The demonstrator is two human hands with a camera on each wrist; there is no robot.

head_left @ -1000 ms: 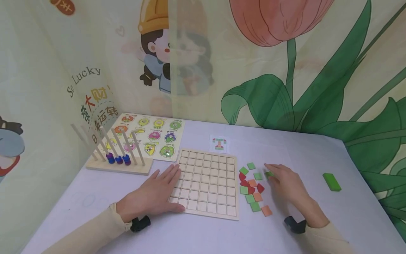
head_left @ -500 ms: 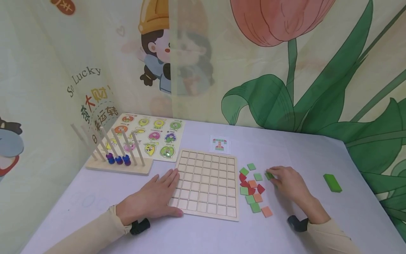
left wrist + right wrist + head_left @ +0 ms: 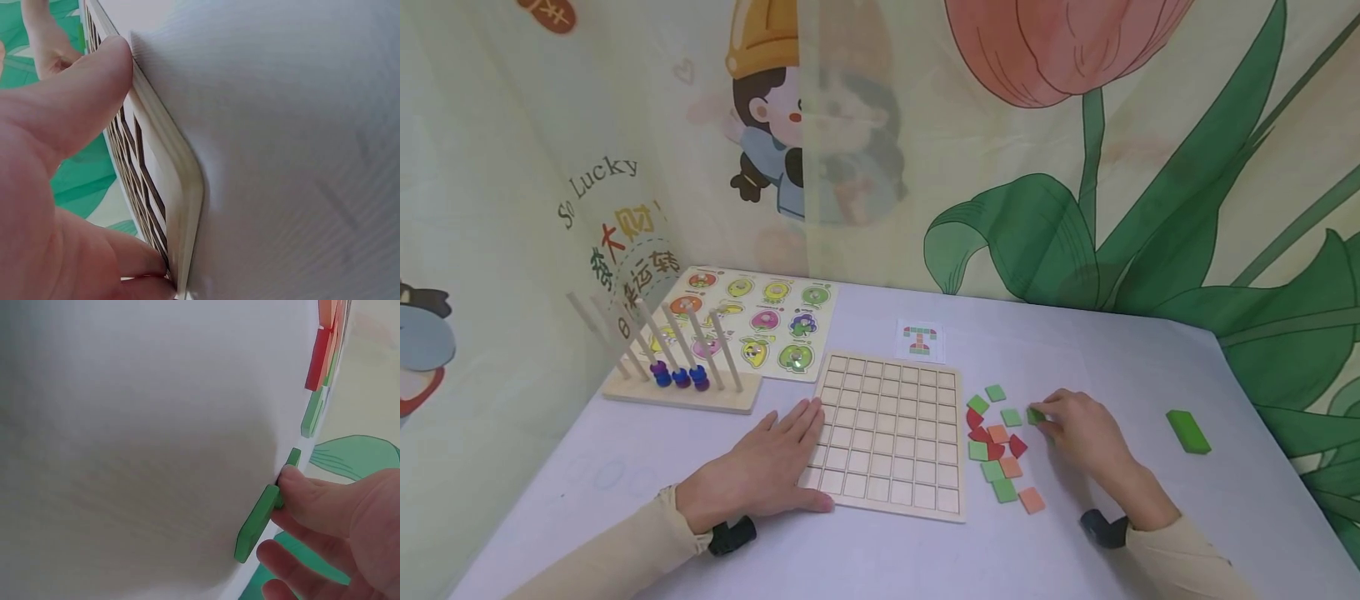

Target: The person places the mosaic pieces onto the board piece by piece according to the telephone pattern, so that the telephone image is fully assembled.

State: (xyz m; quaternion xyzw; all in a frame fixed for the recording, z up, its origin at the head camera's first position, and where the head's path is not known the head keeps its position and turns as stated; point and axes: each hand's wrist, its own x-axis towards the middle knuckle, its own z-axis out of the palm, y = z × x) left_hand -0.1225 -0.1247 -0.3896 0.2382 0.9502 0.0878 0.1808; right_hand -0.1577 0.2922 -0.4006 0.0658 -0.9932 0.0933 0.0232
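A wooden grid board (image 3: 891, 435) lies flat on the table. My left hand (image 3: 760, 467) rests along its left side with fingers extended; close up in the left wrist view, the thumb (image 3: 106, 69) touches the board's edge (image 3: 178, 162). To the right of the board, my right hand (image 3: 1086, 433) pinches a small green square tile (image 3: 1035, 415) with thumb and fingertips. The right wrist view has that tile (image 3: 292, 457) partly hidden behind the thumb, and a second green tile (image 3: 256, 525) lies just beside the fingers.
Between board and right hand lie several loose tiles: green squares (image 3: 992, 471), orange squares (image 3: 1032, 500) and red quarter-round pieces (image 3: 1018, 446). A pattern card (image 3: 919, 341), fruit puzzle board (image 3: 778, 293) and peg stand (image 3: 685, 400) stand behind. A green block (image 3: 1187, 432) is far right.
My right hand's fingers have drawn together on the green tile, which has shifted very slightly. The left hand has slid a little toward the board's left edge.
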